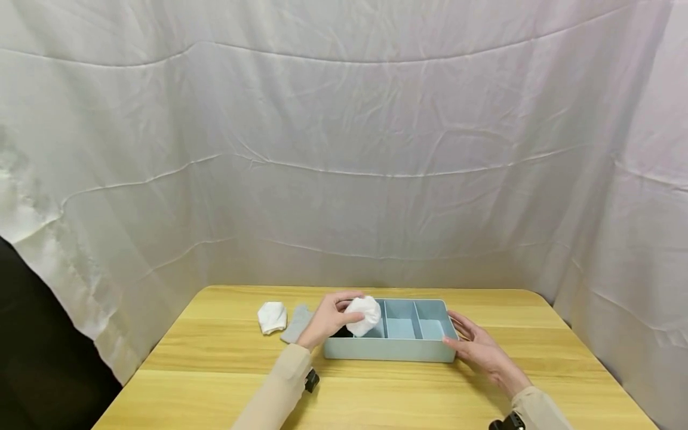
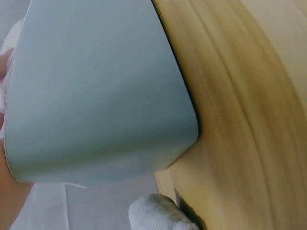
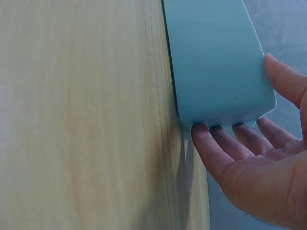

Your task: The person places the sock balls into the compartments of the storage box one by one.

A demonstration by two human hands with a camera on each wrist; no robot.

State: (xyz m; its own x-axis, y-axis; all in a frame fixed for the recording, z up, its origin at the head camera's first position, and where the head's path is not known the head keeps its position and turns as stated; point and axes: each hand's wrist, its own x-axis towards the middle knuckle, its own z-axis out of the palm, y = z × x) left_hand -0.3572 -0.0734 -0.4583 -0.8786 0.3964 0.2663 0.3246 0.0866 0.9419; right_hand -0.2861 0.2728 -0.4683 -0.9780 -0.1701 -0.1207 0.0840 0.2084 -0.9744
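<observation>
My left hand (image 1: pixel 333 316) pinches a white balled-up sock (image 1: pixel 364 315) between thumb and fingers, above the left part of a pale blue divided box (image 1: pixel 389 350). At the box's right end, my right hand (image 1: pixel 481 349) holds it, the thumb at the front corner of the rim. In the right wrist view its fingertips (image 3: pixel 200 128) press the end wall. Something black (image 1: pixel 343 332) shows in the leftmost compartment, partly hidden by the left hand. The two compartments on the right hold nothing visible.
Left of the box, another white folded sock (image 1: pixel 272 317) lies on the wooden table (image 1: pixel 226 358), with a grey folded sock (image 1: pixel 297 323) beside it, partly behind the left wrist. A pale curtain (image 1: pixel 376 209) hangs behind the table and along its sides.
</observation>
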